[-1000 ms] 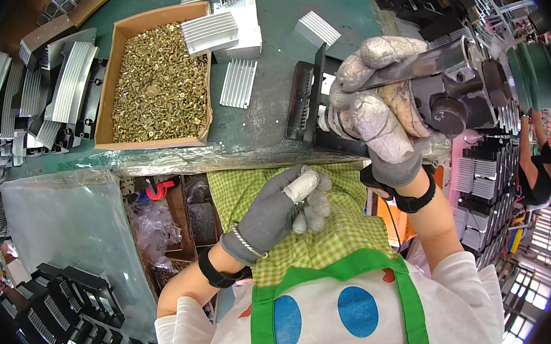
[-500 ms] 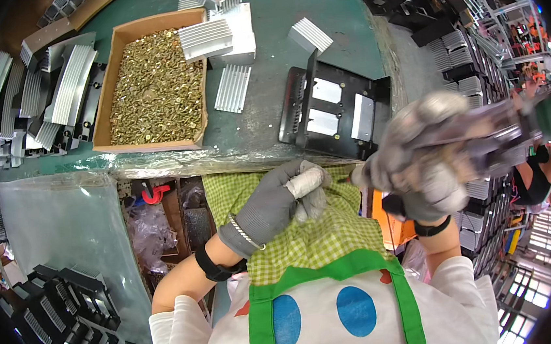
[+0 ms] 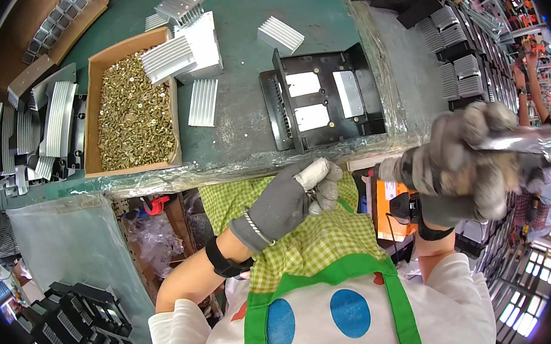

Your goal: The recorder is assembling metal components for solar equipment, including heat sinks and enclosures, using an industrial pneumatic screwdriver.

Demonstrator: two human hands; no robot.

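My left hand [image 3: 289,198], in a grey glove with a whitish wrap on one finger, is closed in front of the bench edge. A small metallic bit shows between its curled fingers, too small to name. My right hand [image 3: 465,162], in a worn grey glove, is wrapped round a silver power screwdriver [image 3: 528,140]. Motion blurs the tool, and the fingers hide part of it. On the bench, between and beyond my hands, lies a black housing [image 3: 329,98] with silver plates on its inside. Neither hand touches it.
A cardboard box [image 3: 173,160] full of brassy screws stands on the green bench [image 3: 239,132]. Finned heat sinks [image 3: 204,103] lie beside it, and more are stacked at the left [image 3: 58,122]. Black housings [image 3: 72,314] fill the lower left. Rows of parts [image 3: 460,77] line the right.
The view has turned slightly, so the bench things appear shifted left. My right hand has moved to the right with the screwdriver, away from the housing. My left hand stays closed.
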